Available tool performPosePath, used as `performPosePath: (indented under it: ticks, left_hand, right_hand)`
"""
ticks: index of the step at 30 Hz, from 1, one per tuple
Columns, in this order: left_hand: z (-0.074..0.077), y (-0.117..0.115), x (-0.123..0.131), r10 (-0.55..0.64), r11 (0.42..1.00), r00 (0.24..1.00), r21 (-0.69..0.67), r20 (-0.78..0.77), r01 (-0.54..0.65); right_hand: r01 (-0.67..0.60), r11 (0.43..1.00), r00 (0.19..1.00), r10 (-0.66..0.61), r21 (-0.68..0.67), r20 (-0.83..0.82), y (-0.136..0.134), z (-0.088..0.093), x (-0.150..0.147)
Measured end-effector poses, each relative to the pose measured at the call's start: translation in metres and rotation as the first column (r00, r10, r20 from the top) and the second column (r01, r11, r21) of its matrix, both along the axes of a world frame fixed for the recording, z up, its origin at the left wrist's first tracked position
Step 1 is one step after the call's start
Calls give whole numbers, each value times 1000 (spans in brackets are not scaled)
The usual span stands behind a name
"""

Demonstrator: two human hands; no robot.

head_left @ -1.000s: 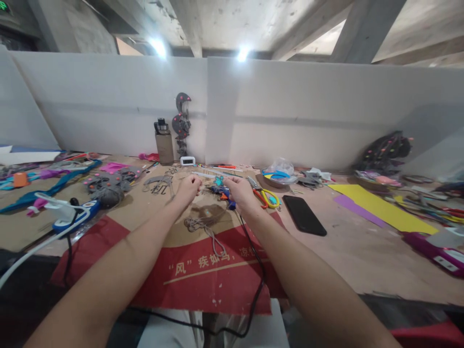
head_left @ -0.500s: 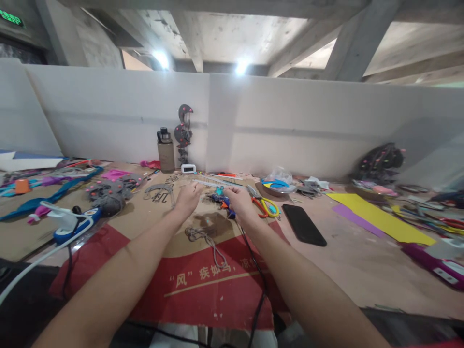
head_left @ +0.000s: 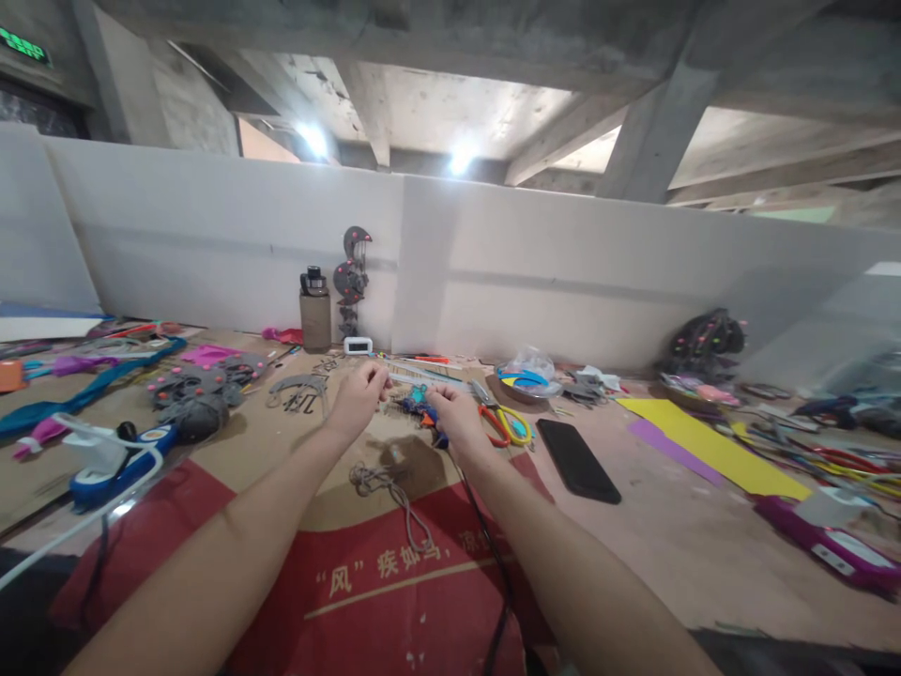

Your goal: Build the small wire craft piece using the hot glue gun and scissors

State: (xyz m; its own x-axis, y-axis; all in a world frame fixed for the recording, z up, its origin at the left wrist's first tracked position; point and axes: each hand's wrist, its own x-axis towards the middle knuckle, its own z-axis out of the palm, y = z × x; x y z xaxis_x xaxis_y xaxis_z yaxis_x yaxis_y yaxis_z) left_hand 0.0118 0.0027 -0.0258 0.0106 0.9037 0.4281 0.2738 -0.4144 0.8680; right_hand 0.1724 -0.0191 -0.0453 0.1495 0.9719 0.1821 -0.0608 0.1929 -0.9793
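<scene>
Partition (head_left: 563, 300), white, one. Cardboard sheet (head_left: 211, 535), brown and red, my work surface. Strand of grey crescents (head_left: 350, 277), pink-dotted, upright against the partition: finished, by my judgement. Grey pink-dotted pieces (head_left: 236, 376), left of my hands: seemingly done too. Left hand (head_left: 358, 399), one: fingers drawn in close; whether they held anything I could not tell. Right hand (head_left: 456, 418), one: fingertips pinched on a turquoise piece. Grey crescent (head_left: 301, 387), loose, flat, no pink dots seen. Turquoise piece (head_left: 420, 391), small: between my hands, above the cardboard, not yet set down; I judged this portion unfinished. Writing: the red panel bore “风”疾如马, then a blurred 凉; inverted black characters (head_left: 297, 406) farther up were illegible; a green sign (head_left: 23, 45) read EXIT. Bottle (head_left: 315, 319) and phone (head_left: 578, 460): no brand legible. Digital clock (head_left: 358, 346): display unreadable.
</scene>
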Motion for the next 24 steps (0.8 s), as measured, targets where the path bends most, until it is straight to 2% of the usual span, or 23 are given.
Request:
performPosePath:
  ticks: [5, 10, 16, 24]
  left_hand:
    - [1, -1, 8, -120, 985, 928, -76, 352, 157]
    - [4, -4, 11, -168, 963, 824, -88, 542, 255]
    - [6, -7, 12, -227, 944, 776, -61, 589, 323]
    - [5, -6, 12, -242, 957, 812, -6, 530, 289]
  right_hand:
    - [13, 1000, 1000, -13, -13, 4, 2, -1, 1]
    - [21, 1000, 1000, -21, -12, -16, 2, 0, 2]
    - [32, 999, 999, -32, 16, 0, 6, -4, 3]
    - [19, 1000, 999, -19, 0, -27, -2, 3, 1]
